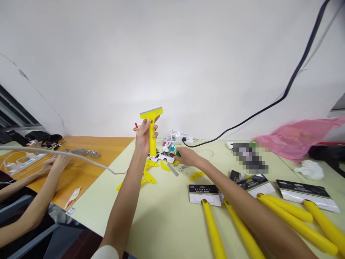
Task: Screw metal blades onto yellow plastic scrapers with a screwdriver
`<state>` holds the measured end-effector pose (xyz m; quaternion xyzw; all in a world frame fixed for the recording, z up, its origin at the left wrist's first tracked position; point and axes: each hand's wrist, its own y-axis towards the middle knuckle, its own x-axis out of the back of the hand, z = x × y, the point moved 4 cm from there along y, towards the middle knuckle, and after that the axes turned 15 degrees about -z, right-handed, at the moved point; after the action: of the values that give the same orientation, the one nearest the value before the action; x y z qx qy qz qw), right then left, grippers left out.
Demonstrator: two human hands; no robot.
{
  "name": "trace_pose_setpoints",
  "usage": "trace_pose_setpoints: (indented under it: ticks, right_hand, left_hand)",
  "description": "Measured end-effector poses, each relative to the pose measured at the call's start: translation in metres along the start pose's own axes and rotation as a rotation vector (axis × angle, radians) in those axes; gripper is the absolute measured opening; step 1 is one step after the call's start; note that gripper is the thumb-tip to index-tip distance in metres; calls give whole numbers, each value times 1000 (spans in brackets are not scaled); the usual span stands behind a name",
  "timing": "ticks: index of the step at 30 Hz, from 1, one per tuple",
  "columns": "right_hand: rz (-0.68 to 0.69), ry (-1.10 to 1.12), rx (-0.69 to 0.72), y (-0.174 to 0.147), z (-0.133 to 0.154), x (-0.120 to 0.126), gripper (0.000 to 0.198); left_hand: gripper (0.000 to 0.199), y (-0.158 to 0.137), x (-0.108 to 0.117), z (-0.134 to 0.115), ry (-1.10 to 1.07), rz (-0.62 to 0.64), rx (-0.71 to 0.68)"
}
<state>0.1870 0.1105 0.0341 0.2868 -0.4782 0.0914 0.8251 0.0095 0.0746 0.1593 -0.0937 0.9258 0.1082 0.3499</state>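
Observation:
In my left hand [144, 136] is a yellow scraper [152, 142], upright, its grey blade edge at the top and the fingers wrapped round the handle. My right hand [187, 156] reaches over the table's middle. Its fingers are bent beside a small dark green thing [178, 153] that I cannot make out; whether they grip it is unclear. Near it lie black-and-white header cards [167, 157], a flat metal blade [173, 169] and tiny screws. Yellow scraper heads [148, 177] are left of these, and another yellow piece [197, 176] is under my right forearm.
Several yellow handles [214, 230] with header cards [205, 194] lie at the front right. A black cable [242, 124] runs to a power strip [185, 139] by the wall. Pink plastic [304, 138] and a crumpled tissue [309, 169] lie right. Another person's hands [56, 162] work at the left orange table [102, 147].

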Motion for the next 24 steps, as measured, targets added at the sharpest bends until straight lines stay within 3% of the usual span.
trace_pose_setpoints:
  ticks: [4,9,15,19,24]
  right_hand:
    - [-10,12,-40,-5,-9,-30,43]
    - [-27,53,-79,-2,-15,-47,45]
    - [-48,83,-132,7,-12,-51,33]
    - [-49,87,-69,10,-7,-20,19]
    - [-45,96,111,-7,11,60,16]
  left_hand:
    - [36,4,-18,-6,176,147,-186]
    - [53,3,-16,-11,400,172,-340]
    - [31,-17,-16,-31,805,287,-539]
    - [26,-33,-16,-49,936,258,-639]
    - [28,-51,-20,-64,847,201,-710]
